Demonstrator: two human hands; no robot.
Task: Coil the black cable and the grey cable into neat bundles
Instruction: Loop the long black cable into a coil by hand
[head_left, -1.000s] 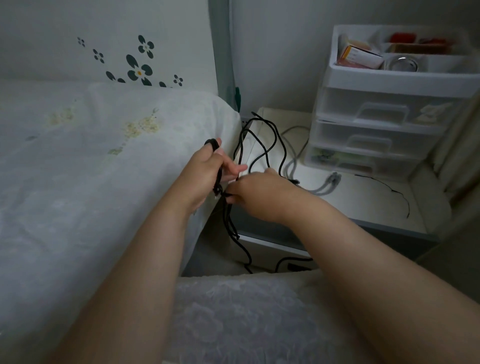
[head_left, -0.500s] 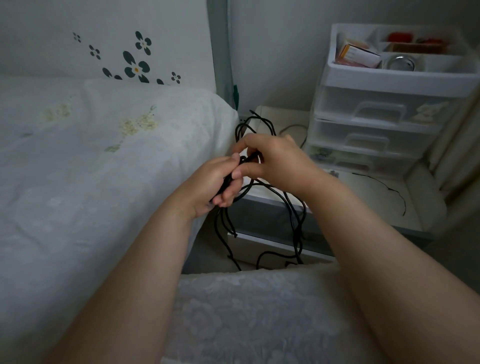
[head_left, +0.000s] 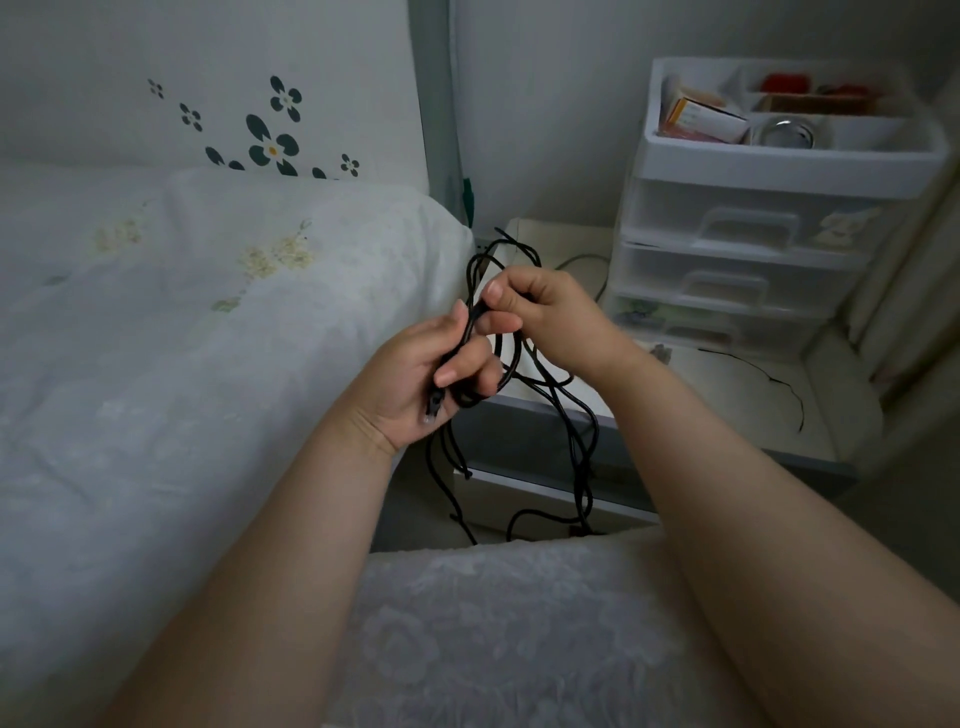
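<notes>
The black cable (head_left: 576, 431) hangs in loose loops between the bed and the side table, its strands trailing down to the floor. My left hand (head_left: 415, 374) grips a bunch of its strands, with a plug end sticking out below the palm. Just above it, my right hand (head_left: 540, 312) pinches the cable's upper loops between thumb and fingers. Of the grey cable (head_left: 582, 260), only a thin arc on the table shows behind my right hand; a plug of it peeks out near my right wrist.
A white bed (head_left: 182, 338) with a quilt fills the left. On the right, a low white side table (head_left: 727, 395) carries a clear plastic drawer unit (head_left: 753, 234) and a thin black wire (head_left: 779, 384). My lap in pale fabric fills the bottom.
Both hands have risen with the black cable, the right one moving up above the left and gathering loops. My view has shifted slightly; the grey cable is now mostly hidden.
</notes>
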